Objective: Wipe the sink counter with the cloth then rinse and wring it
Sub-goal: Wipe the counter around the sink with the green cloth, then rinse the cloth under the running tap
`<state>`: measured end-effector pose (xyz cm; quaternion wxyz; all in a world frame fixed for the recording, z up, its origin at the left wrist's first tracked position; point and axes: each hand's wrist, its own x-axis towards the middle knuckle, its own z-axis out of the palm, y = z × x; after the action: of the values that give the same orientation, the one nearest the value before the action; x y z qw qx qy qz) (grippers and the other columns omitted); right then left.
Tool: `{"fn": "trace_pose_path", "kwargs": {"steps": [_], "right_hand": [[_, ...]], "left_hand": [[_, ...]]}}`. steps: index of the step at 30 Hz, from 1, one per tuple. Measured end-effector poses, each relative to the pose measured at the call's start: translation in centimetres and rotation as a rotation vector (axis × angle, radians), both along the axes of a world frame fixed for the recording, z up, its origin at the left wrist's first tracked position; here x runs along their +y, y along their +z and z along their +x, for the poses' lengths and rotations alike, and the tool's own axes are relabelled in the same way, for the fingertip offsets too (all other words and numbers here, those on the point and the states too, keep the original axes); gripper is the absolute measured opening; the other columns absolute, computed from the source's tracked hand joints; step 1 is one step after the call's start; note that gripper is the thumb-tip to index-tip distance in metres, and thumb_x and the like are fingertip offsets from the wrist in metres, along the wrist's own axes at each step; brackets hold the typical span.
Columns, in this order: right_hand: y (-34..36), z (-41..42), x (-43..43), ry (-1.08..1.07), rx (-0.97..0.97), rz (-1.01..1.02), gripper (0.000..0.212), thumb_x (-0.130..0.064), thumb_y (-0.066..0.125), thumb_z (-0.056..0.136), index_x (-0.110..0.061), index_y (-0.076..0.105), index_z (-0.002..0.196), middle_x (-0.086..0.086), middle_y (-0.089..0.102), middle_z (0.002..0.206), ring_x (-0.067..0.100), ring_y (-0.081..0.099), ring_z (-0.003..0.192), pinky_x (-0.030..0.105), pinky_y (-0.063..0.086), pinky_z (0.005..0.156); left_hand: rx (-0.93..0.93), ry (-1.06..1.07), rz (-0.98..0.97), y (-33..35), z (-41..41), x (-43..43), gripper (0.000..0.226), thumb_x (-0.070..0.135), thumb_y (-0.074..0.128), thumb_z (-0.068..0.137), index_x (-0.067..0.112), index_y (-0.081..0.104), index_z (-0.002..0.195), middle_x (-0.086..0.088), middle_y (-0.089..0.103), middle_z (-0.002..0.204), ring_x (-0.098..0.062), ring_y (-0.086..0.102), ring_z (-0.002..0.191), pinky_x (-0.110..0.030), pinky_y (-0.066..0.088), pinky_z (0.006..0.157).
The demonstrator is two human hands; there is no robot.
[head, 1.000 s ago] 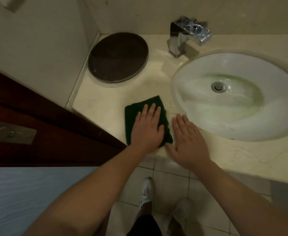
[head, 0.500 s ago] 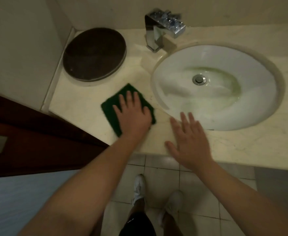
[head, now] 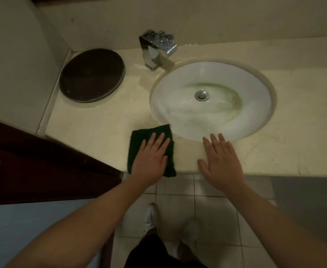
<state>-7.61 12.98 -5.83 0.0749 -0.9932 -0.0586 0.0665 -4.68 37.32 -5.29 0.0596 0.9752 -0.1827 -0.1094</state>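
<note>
Both hands lie flat, fingers spread: the left hand presses the dark green cloth onto the counter at its front edge, just left of the sink, while the right hand rests bare beside it. The cloth's near half hides under the palm. The tap is blurred.
</note>
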Motion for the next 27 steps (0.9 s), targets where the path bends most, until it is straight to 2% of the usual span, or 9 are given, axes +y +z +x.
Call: {"fn": "trace_pose_path", "kwargs": {"steps": [4,7,9,11,15,17,20,24,27], "right_hand": [[0.2,0.3,0.2,-0.033,0.029,0.086,0.071,-0.052,0.034,0.088,-0.016,0.031,0.149,0.012,0.029,0.157,0.029,0.014,0.149,0.044,0.011,0.120],[1.0,1.1,0.5,-0.109,0.117,0.224,0.067,-0.047,0.042,0.091,-0.019,0.028,0.151,0.007,0.026,0.159,0.026,0.006,0.150,0.041,0.005,0.121],[2.2,2.1,1.2,-0.187,0.155,0.427,0.064,-0.044,0.049,0.093,-0.021,0.030,0.150,0.003,0.029,0.158,0.022,0.008,0.150,0.038,0.009,0.120],[4.2,3.7,2.3,-0.259,0.194,0.663,0.065,-0.047,0.053,0.092,-0.024,0.031,0.149,0.000,0.031,0.157,0.018,0.017,0.148,0.036,0.019,0.117],[7.9,8.2,4.3,-0.275,0.278,0.972,0.082,-0.050,0.063,0.086,-0.025,0.022,0.152,-0.002,0.027,0.158,0.017,0.030,0.143,0.031,0.028,0.107],[8.8,10.6,4.7,-0.276,0.350,1.109,0.092,-0.044,0.070,0.083,-0.025,0.014,0.154,0.000,0.029,0.157,0.018,0.033,0.141,0.029,0.032,0.105],[9.7,13.6,5.1,-0.260,0.461,1.228,0.097,-0.039,0.078,0.076,-0.028,0.019,0.152,0.002,0.051,0.141,0.016,0.056,0.123,0.035,0.045,0.103],[10.6,16.5,6.0,-0.232,0.491,1.185,0.057,-0.026,0.078,0.072,-0.022,0.053,0.123,0.004,0.068,0.113,0.022,0.069,0.101,0.047,0.055,0.090],[10.5,18.4,5.7,-0.308,0.447,1.153,0.031,-0.012,0.067,0.082,-0.015,0.060,0.112,0.011,0.072,0.100,0.027,0.070,0.090,0.044,0.058,0.083]], "left_hand": [[0.093,0.183,-0.152,1.1,1.2,0.8,0.047,0.012,0.035,0.103,0.019,0.033,0.150,-0.003,0.024,0.161,-0.024,0.018,0.149,-0.041,0.016,0.122],[0.057,0.475,-0.494,3.5,2.1,-0.6,0.034,0.013,0.036,0.104,0.013,0.055,0.132,-0.012,0.060,0.133,-0.015,0.058,0.106,-0.020,0.044,0.088],[0.042,0.578,-0.669,5.6,3.3,-1.5,0.028,0.011,0.034,0.103,0.014,0.060,0.115,-0.005,0.065,0.108,-0.004,0.055,0.081,-0.008,0.040,0.068],[0.048,0.623,-0.816,7.7,4.8,-2.3,0.024,0.010,0.035,0.103,0.017,0.058,0.106,0.000,0.062,0.101,-0.009,0.057,0.086,-0.009,0.042,0.073],[0.173,0.673,-1.041,10.3,8.4,-3.5,0.026,0.021,0.040,0.102,0.015,0.060,0.117,-0.005,0.065,0.113,-0.021,0.062,0.106,-0.043,0.051,0.098],[0.247,0.685,-1.189,11.1,10.2,-4.0,0.027,0.027,0.043,0.101,0.020,0.059,0.121,-0.005,0.066,0.116,-0.022,0.064,0.107,-0.045,0.053,0.096],[0.313,0.715,-1.397,11.3,13.2,-4.4,0.028,0.029,0.052,0.098,0.016,0.058,0.122,-0.008,0.067,0.115,-0.023,0.067,0.104,-0.043,0.057,0.089],[0.476,0.756,-1.582,10.5,17.1,-4.7,0.050,0.030,0.074,0.081,0.008,0.056,0.122,-0.016,0.067,0.113,-0.030,0.068,0.102,-0.039,0.059,0.080],[0.625,0.706,-1.639,10.0,19.2,-4.6,0.034,0.004,0.071,0.079,0.006,0.060,0.111,-0.016,0.068,0.106,-0.030,0.067,0.099,-0.038,0.056,0.080]]}}
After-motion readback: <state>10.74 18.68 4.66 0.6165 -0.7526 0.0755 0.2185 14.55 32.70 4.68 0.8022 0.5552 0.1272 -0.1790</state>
